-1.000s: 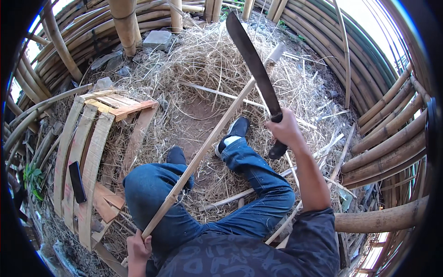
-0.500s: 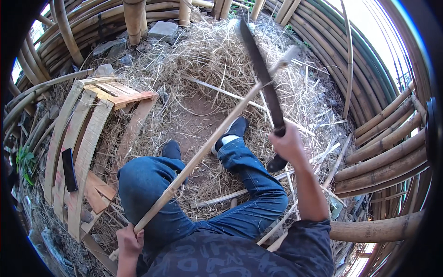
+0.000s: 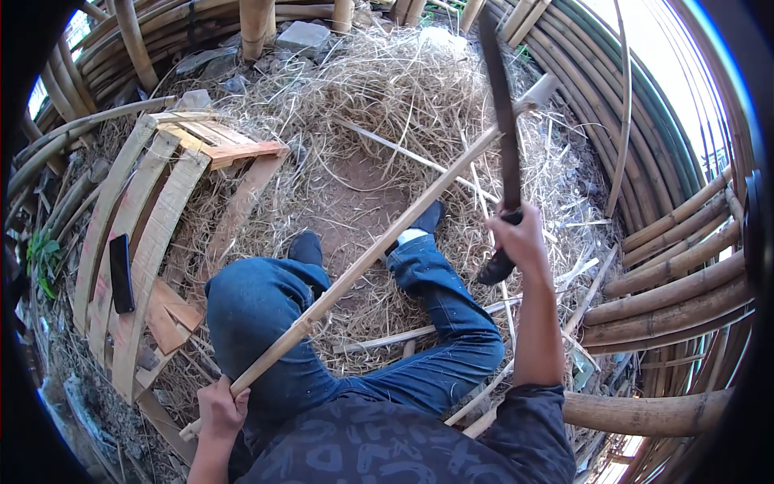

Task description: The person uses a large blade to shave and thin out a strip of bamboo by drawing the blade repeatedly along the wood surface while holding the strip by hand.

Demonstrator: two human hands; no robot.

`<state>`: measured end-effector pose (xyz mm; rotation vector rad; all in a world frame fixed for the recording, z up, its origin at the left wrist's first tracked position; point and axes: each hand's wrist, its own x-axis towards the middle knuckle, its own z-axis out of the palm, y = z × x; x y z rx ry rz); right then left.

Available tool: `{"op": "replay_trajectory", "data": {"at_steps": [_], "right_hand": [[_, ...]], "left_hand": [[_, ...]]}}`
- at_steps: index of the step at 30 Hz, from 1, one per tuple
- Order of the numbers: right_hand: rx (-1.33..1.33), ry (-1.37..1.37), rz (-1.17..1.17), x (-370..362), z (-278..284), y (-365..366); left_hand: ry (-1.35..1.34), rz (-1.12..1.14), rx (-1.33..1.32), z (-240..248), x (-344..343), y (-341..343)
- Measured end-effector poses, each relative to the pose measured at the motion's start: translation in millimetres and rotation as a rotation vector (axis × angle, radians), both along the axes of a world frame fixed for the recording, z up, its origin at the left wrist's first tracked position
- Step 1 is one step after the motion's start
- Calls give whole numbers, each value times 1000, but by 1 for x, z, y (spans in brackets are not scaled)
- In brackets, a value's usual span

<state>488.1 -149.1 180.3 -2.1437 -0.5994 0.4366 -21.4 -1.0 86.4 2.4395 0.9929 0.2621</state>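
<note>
Bamboo pole [image 3: 379, 250], slanting from the left hand [image 3: 219, 409] clenched round its near end to the far right straw, wants steadying while the right hand [image 3: 520, 238], fisted on the machete [image 3: 501, 121], shaves away from the knees.

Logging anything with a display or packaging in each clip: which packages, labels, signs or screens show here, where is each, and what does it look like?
Phone: a slim black rectangle with a dark, unlit screen, lying lengthwise on a slat of the wooden pallet to the person's left.
No packages, labels or signs can be made out among the straw and bamboo poles.
</note>
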Motion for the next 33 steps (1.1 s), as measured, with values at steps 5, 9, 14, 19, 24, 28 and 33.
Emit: {"op": "replay_trajectory", "data": {"at_steps": [5, 9, 14, 19, 24, 28, 33], "right_hand": [[-58, -244, 71, -52, -9, 29], [-66, 31, 177, -60, -4, 27], [96, -29, -106, -21, 8, 34], [-122, -276, 148, -79, -23, 46], [51, -79, 277, -111, -22, 48], [119, -123, 121, -64, -6, 54], [-70, -114, -64, -52, -9, 51]], "left_hand": [[6, 6, -27, 14, 11, -4], [69, 20, -24, 14, 3, -4], [30, 14, -38, 13, 10, -5], [-4, 72, -20, 13, 13, -15], [56, 97, -42, 12, 7, -13], [26, 52, 6, 17, 14, -13], [13, 63, -46, 18, 21, -16]]}}
